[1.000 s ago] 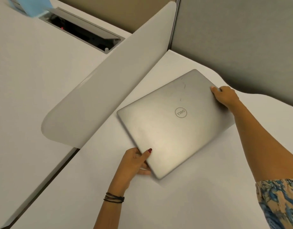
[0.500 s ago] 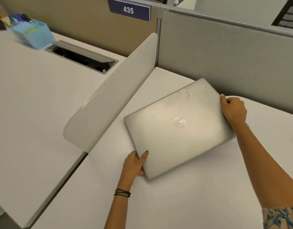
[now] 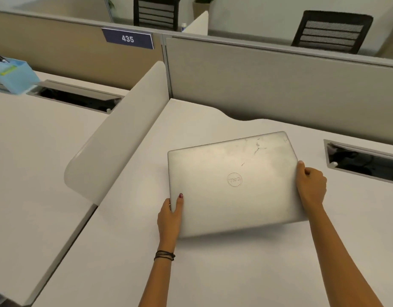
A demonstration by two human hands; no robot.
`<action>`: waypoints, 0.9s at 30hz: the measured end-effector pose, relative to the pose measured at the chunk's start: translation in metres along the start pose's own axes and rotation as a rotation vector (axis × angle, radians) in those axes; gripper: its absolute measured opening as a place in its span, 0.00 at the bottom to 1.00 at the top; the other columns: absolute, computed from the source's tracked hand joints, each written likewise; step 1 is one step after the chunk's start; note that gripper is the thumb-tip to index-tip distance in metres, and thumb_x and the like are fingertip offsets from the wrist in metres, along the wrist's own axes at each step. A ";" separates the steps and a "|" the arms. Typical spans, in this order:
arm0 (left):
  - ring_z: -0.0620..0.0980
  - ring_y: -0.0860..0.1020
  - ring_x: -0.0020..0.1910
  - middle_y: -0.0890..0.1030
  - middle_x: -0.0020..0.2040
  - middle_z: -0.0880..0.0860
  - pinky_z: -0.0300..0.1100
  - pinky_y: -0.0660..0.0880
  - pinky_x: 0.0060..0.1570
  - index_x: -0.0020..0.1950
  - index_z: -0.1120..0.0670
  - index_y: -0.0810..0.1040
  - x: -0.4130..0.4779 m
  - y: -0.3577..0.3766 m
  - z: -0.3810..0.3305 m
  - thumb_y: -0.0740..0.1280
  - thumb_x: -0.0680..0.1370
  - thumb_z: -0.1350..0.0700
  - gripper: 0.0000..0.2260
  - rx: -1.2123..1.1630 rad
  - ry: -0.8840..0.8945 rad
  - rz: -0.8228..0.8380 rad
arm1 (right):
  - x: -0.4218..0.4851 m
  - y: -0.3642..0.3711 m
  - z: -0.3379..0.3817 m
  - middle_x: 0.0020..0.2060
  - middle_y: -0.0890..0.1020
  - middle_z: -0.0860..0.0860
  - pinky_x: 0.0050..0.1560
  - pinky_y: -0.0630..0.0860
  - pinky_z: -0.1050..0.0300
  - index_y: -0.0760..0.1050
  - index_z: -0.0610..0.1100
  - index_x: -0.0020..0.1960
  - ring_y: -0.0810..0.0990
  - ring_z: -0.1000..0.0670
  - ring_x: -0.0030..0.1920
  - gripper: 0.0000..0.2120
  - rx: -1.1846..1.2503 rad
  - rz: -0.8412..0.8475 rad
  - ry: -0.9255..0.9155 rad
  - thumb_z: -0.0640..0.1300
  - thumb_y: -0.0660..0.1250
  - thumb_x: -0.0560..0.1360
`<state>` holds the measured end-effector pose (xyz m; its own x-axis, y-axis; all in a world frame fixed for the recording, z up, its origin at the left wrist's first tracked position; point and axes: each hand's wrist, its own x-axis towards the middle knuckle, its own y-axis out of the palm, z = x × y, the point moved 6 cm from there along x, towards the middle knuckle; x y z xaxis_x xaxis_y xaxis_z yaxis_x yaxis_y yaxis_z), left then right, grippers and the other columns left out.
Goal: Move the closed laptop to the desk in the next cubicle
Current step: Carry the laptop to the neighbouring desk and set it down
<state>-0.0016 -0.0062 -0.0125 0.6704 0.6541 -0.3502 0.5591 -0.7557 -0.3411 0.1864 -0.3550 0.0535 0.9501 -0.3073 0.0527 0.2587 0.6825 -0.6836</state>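
At the far left edge a blue pen holder (image 3: 12,77) is cut off by the frame, standing on the left counter (image 3: 36,173) beside an open cable hatch (image 3: 78,98). A low white divider (image 3: 115,138) runs between that counter and the right counter (image 3: 213,273), which carries the action. Behind both stands a grey partition (image 3: 268,85) with a number sign (image 3: 128,38) reading 435.

The left hand (image 3: 170,218) is clamped on the left edge of the closed laptop (image 3: 233,182), thumb on the lid, the fingers tucked out of sight underneath. The laptop sits over the middle of the right counter, its near edge apparently raised off the surface, judging by the shadow beneath. The right hand (image 3: 311,187) grips its right edge the same way, fingers curled under and hidden.

The laptop looks stiff, flat and moderately heavy, with a smooth metal lid that could slip; a hold on the two opposite side edges, as here, seems the safest. It is scuffed near the far right corner. Whether the far edge touches the counter cannot be told. A second cable hatch (image 3: 363,162) lies near the right edge, partly cut off.
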 end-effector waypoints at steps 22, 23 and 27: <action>0.49 0.64 0.29 0.66 0.29 0.51 0.42 0.60 0.30 0.31 0.55 0.61 -0.129 0.132 -0.024 0.64 0.75 0.41 0.23 0.297 0.366 0.305 | -0.146 -0.201 -0.230 0.26 0.70 0.45 0.30 0.63 0.58 0.62 0.40 0.27 0.68 0.46 0.28 0.25 -0.068 -0.028 0.372 0.51 0.51 0.80; 0.49 0.63 0.29 0.66 0.29 0.51 0.41 0.60 0.30 0.32 0.55 0.61 -0.137 0.138 -0.022 0.64 0.76 0.41 0.23 0.309 0.373 0.316 | -0.153 -0.208 -0.241 0.25 0.70 0.45 0.30 0.63 0.58 0.61 0.40 0.27 0.68 0.46 0.28 0.26 -0.076 -0.025 0.392 0.51 0.51 0.80; 0.49 0.60 0.30 0.62 0.29 0.51 0.42 0.57 0.31 0.32 0.55 0.58 -0.174 0.163 -0.010 0.65 0.75 0.42 0.24 0.333 0.402 0.355 | -0.174 -0.238 -0.280 0.25 0.70 0.45 0.30 0.63 0.56 0.62 0.39 0.26 0.68 0.46 0.28 0.26 -0.093 -0.034 0.456 0.51 0.51 0.80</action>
<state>-0.0224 -0.2431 0.0017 0.9545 0.2524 -0.1586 0.1300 -0.8314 -0.5403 -0.0896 -0.6495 0.0031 0.7625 -0.6027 -0.2353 0.2514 0.6112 -0.7505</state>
